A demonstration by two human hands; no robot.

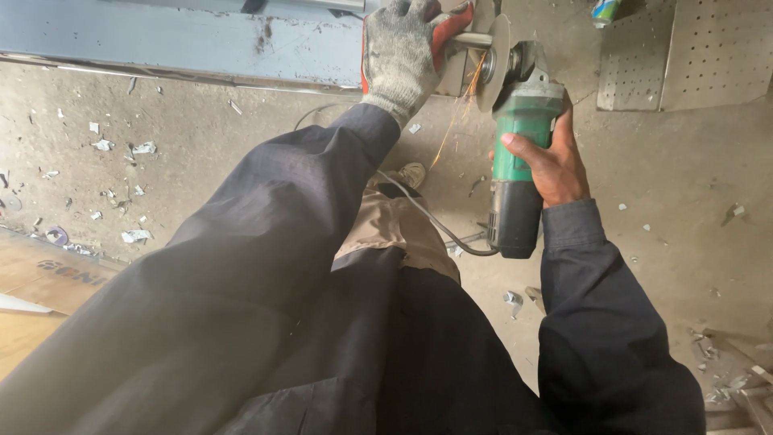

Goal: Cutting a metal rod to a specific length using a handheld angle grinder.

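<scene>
— What's each hand doing?
— The bare right hand (547, 165) is wrapped around a green angle grinder (519, 153); its disc (493, 60) meets a thin metal rod (469, 39), throwing sparks.
— And the left?
— The gloved left hand (403, 52) is clamped on the steel beam (185, 40) by the rod; the frame edge crops its fingertips.

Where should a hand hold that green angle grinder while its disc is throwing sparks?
Grip the angle grinder around its green-and-black barrel, from the rear, cord end, as the bare right hand does. The body is narrow there, and the disc and sparks sit at the far front, near the gloved left hand.
</scene>
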